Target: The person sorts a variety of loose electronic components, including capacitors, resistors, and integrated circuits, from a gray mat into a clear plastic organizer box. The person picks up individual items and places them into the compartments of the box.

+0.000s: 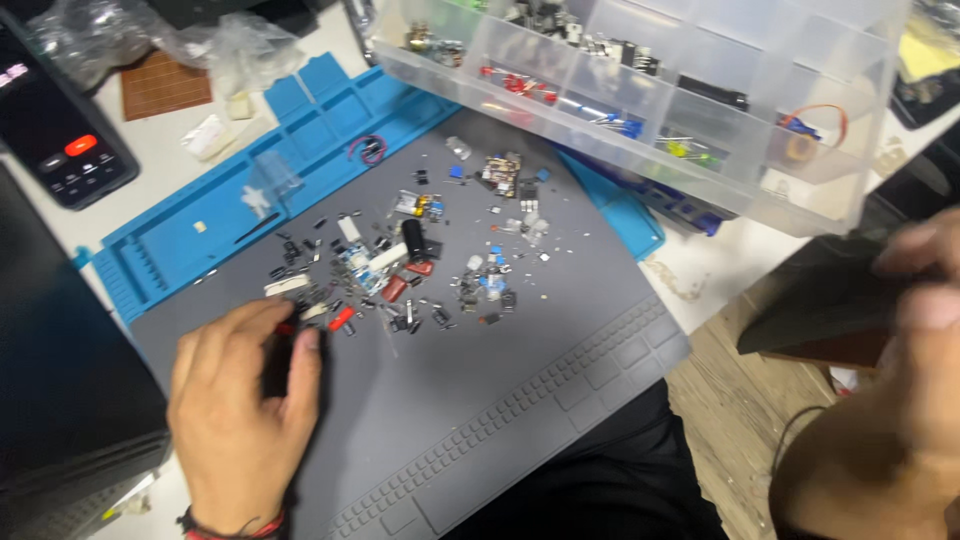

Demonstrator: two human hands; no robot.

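The grey work mat (480, 400) covers most of the bench, with a blue mat (200, 215) showing along its far left edge. Across the far right corner sits a clear compartment box (700, 110), tilted, its cells holding sorted electronic parts. A dark phone (55, 135) lies by the far left edge of the bench.

My right hand (915, 370) is out past the near right edge of the mat, blurred, fingers curled over a dark flat object (830, 305); it looks like I am gripping it, though I cannot tell how firmly.

My left hand (240, 400) rests on the near left part of the grey mat, fingers closed around a small dark component (278, 362), with a bit of red showing at my fingertips.

Just beyond that hand, toward the middle of the mat, lies the scatter of loose components (410, 270): capacitors, small black chips, red and blue pieces, touching or just beside one another.
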